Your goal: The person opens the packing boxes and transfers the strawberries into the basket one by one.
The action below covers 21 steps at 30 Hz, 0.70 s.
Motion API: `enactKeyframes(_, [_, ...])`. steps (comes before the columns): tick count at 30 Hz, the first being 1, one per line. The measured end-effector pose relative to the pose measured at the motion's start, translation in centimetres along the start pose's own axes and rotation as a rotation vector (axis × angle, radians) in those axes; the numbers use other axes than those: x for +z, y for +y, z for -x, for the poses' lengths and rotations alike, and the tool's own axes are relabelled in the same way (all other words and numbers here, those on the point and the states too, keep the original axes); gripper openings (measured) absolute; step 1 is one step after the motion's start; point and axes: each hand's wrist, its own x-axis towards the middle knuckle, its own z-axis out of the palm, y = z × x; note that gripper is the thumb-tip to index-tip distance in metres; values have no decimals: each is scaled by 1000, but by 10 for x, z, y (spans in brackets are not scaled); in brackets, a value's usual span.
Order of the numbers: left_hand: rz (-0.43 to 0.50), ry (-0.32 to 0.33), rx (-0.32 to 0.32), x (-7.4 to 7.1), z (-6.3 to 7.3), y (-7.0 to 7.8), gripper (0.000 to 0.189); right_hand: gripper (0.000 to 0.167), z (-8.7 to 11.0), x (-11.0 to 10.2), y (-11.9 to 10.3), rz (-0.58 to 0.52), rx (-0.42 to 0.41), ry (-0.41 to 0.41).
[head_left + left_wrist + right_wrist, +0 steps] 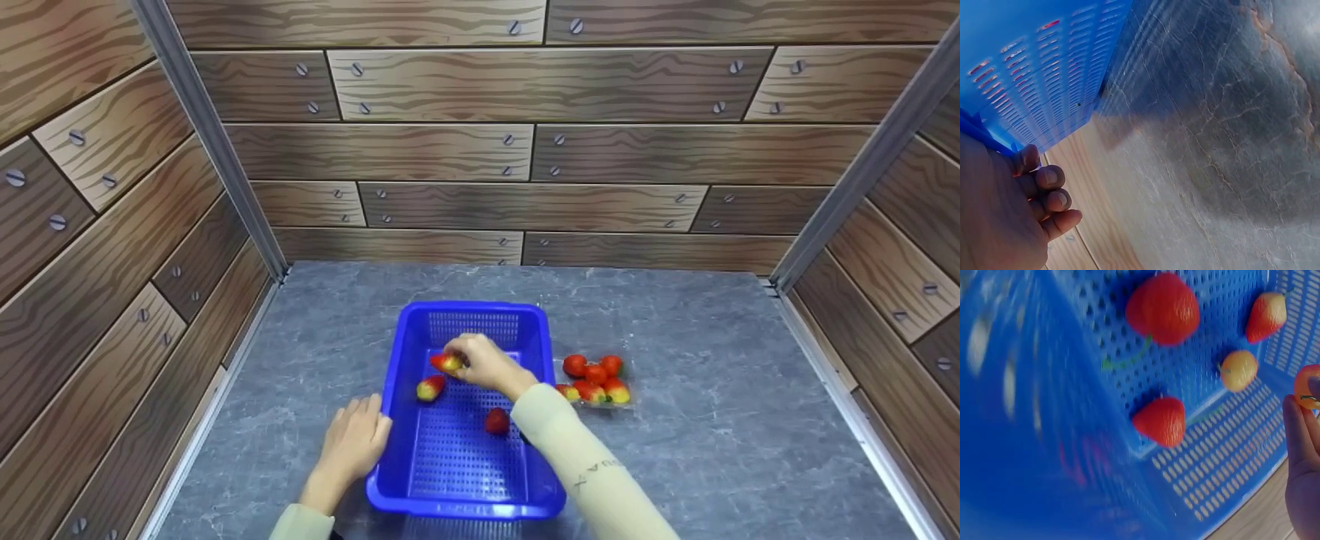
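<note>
A blue plastic basket (pixel 465 510) with perforated walls and floor stands on the grey surface. Its left rim is gripped by my left hand (pixel 356 435), whose curled fingertips show below the rim in the left wrist view. Over the far half of the basket, my right hand (pixel 491 364) pinches a red-and-yellow strawberry (pixel 448 364). Close by, a similar strawberry (pixel 430 388) lies on the basket floor, and a red strawberry (pixel 496 421) sits nearer the right wall. The right wrist view shows several strawberries inside, including a large red one (pixel 1163 309) with a green stem.
Right of the basket, several red and red-yellow fruits (pixel 590 391) lie together in what looks like clear plastic packaging. Wood-patterned panels (pixel 435 150) with metal corner strips enclose the grey surface (pixel 720 420) at the back and sides.
</note>
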Motion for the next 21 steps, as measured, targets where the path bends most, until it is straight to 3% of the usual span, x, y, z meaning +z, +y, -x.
enactKeyframes(10, [-15, -15, -8, 1, -1, -3, 11, 23, 10, 28, 6, 30, 84, -50])
enactKeyframes(21, [-13, -21, -10, 1, -1, -3, 14, 15, 23, 42, 7, 55, 191, -25])
